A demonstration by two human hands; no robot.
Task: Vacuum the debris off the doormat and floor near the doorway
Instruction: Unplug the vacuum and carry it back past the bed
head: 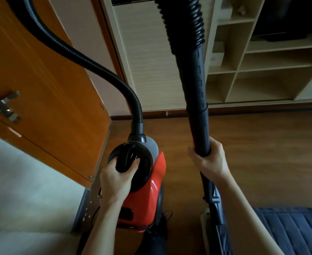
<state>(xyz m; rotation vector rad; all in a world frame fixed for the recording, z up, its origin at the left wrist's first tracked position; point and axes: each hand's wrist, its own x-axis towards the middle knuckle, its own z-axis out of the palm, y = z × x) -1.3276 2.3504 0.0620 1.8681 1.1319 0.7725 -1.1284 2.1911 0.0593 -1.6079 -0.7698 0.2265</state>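
Note:
A red canister vacuum (147,196) stands on the wooden floor by the doorway. My left hand (116,179) grips its black carry handle (126,159) on top. A ribbed black hose (74,52) arcs from the canister up and out of the frame, then comes back down into the black wand (197,100). My right hand (209,159) is wrapped round the wand's lower part and holds it upright. A dark blue ribbed doormat (291,230) lies at the lower right. The wand's nozzle end is hidden behind my right forearm.
An open orange wooden door (46,100) with a metal handle (4,105) stands at the left. A threshold strip (89,203) separates pale tiles (22,190) from the wooden floor (262,144). Light shelving (262,70) lines the far wall.

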